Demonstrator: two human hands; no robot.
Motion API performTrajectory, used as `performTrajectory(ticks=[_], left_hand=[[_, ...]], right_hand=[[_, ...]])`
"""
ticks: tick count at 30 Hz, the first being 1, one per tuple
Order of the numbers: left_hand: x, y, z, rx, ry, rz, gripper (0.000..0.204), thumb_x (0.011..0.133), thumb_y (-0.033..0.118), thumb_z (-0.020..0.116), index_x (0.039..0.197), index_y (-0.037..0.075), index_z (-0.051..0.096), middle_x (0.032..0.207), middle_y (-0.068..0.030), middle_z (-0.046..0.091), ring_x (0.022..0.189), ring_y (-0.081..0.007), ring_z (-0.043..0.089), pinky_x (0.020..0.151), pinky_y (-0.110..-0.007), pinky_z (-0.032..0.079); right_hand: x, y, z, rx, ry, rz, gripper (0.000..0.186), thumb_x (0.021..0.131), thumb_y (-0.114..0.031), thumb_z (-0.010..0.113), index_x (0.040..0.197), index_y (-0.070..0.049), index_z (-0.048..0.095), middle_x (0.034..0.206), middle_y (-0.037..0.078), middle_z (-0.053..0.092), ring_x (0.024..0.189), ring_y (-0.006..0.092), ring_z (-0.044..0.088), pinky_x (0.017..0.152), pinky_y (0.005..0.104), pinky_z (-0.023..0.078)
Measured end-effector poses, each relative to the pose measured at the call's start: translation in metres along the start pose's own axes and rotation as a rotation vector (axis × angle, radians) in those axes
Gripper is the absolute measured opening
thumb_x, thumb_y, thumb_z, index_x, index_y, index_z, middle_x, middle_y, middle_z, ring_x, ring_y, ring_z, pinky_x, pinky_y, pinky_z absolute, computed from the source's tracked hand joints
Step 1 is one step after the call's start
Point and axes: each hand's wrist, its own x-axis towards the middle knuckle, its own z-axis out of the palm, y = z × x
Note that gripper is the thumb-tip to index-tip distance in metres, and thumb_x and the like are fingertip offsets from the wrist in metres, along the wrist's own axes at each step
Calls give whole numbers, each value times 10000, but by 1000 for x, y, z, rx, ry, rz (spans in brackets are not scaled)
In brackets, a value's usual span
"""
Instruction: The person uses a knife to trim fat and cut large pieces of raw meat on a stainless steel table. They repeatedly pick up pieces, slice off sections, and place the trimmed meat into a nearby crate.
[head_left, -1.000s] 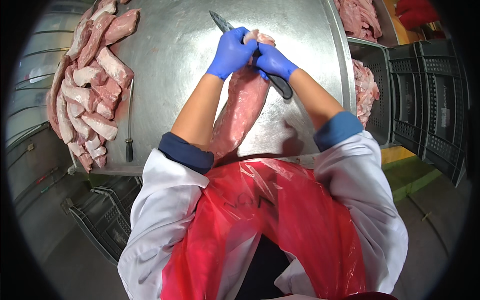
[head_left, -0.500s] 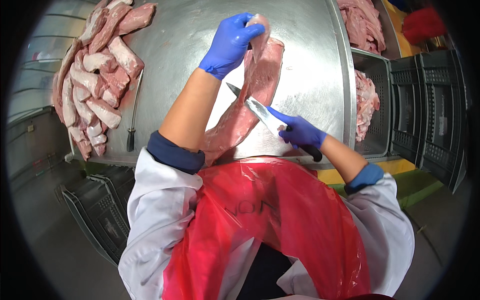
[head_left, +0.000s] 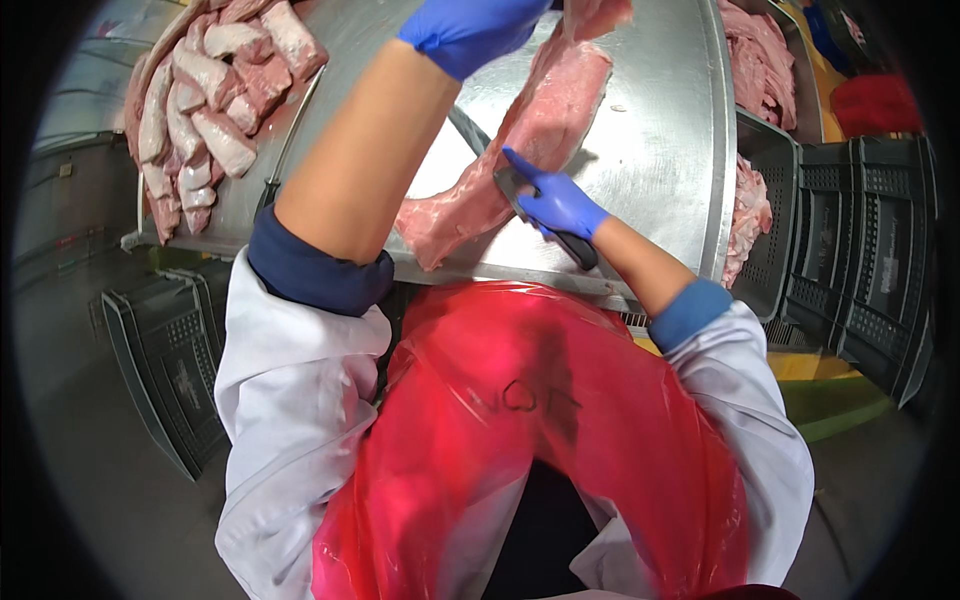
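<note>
A long pink piece of meat [head_left: 545, 120] lies slantwise on the steel table [head_left: 660, 130] in front of me. My right hand [head_left: 562, 205], in a blue glove, is closed round the black handle of a knife [head_left: 577, 248], index finger stretched forward along it. The blade crosses the meat, which hides its middle; the tip shows on the left side. At the upper edge, my gloved left hand [head_left: 475, 30] is closed on a raised strip of meat [head_left: 597, 18]. The picture's edge cuts off its fingertips.
Several cut meat pieces [head_left: 205, 80] are heaped at the left, beside a sharpening steel [head_left: 290, 135]. On the right stand a container of meat [head_left: 760, 60], a dark crate [head_left: 768, 250] with pale trimmings, and stacked grey crates [head_left: 870, 230]. Another crate [head_left: 160, 350] stands low at left.
My left hand has moved up and away with the strip, partly out of the picture. My right hand and the knife have shifted up along the meat. The whole view has shifted slightly.
</note>
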Motion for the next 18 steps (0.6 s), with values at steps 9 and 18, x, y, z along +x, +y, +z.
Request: performTrajectory(ticks=[9, 18], left_hand=[[-57, 82, -34, -207, 104, 111, 73, 917, 104, 627, 871, 57, 659, 783, -37, 643, 675, -130, 615, 610, -282, 501], [-227, 181, -113, -68, 429, 302, 155, 955, 145, 604, 1017, 21, 672, 868, -71, 699, 787, -177, 682, 681, -293, 549]], right_hand=[[-16, 9, 63, -88, 100, -8, 778, 900, -108, 494, 1613, -235, 210, 748, 106, 657, 560, 186, 623, 619, 341, 570], [-40, 6, 156, -53, 152, -5, 748, 941, -136, 502, 1616, -249, 201, 770, 124, 672, 562, 172, 629, 590, 328, 544]])
